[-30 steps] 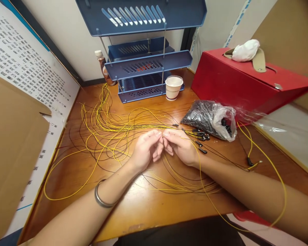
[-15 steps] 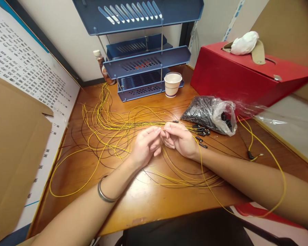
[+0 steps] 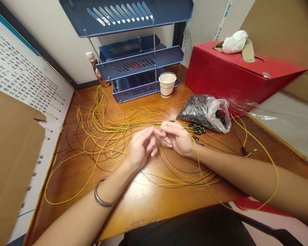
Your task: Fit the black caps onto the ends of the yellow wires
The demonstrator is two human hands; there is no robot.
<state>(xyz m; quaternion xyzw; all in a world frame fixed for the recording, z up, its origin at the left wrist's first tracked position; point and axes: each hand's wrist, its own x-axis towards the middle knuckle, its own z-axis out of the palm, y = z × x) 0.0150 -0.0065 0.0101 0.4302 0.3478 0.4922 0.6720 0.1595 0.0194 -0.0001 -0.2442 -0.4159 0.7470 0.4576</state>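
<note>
**Yellow wires in work, many more waiting**

Wooden desk (image 3: 143, 201) carries the job. Nearest, the left hand (image 3: 141, 147) and right hand (image 3: 178, 138) meet at the fingertips, pinched together on the end of one yellow wire (image 3: 207, 188). Behind them lie a few finished ends with black caps (image 3: 198, 128), then the loose wire tangle (image 3: 105, 126), seemingly mostly undone. Farther, the cap bag (image 3: 205, 112) looks nearly full. Cup (image 3: 167, 84) lettering and wall poster (image 3: 20, 78) text are unreadable.

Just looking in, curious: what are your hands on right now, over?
Left hand and right hand meet fingertip to fingertip, pinching a yellow wire. Loose yellow wires sprawl across the wooden desk. Bag of black parts sits beside the right hand.
</note>
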